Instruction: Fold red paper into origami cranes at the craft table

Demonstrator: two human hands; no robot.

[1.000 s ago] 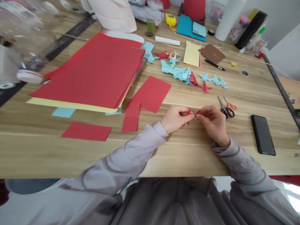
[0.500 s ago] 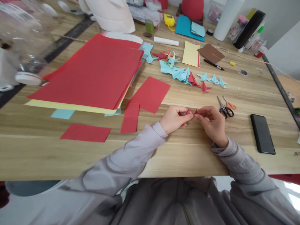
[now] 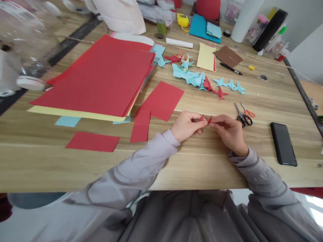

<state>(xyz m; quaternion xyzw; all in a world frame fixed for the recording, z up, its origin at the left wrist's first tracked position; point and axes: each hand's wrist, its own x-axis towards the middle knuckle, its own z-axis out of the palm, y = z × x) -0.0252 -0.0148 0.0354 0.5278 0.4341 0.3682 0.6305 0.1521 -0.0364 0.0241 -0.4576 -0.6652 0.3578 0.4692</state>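
A small folded red paper piece (image 3: 209, 119) is pinched between my two hands, its pointed tips sticking up. My left hand (image 3: 188, 126) grips its left side between thumb and fingers. From the right, my right hand (image 3: 228, 132) pinches the other side. Most of the piece is hidden by my fingers, so its full shape does not show. Behind my hands lie folded paper cranes, among them a red crane (image 3: 221, 93) and a row of light blue cranes (image 3: 231, 84). To the left are a red paper sheet (image 3: 163, 100) and a red paper strip (image 3: 140, 126).
Black-handled scissors (image 3: 242, 116) and orange-handled scissors (image 3: 248, 111) lie right of my hands, near a phone (image 3: 283, 144). A stack of large red sheets (image 3: 101, 77) covers the left side. Farther back are a black pen (image 3: 230, 69), brown paper (image 3: 228, 56) and a yellow tape measure (image 3: 182, 20).
The right-hand tip of the red piece now stands more upright between my fingers. My right hand has turned slightly; both hands stay in nearly the same place.
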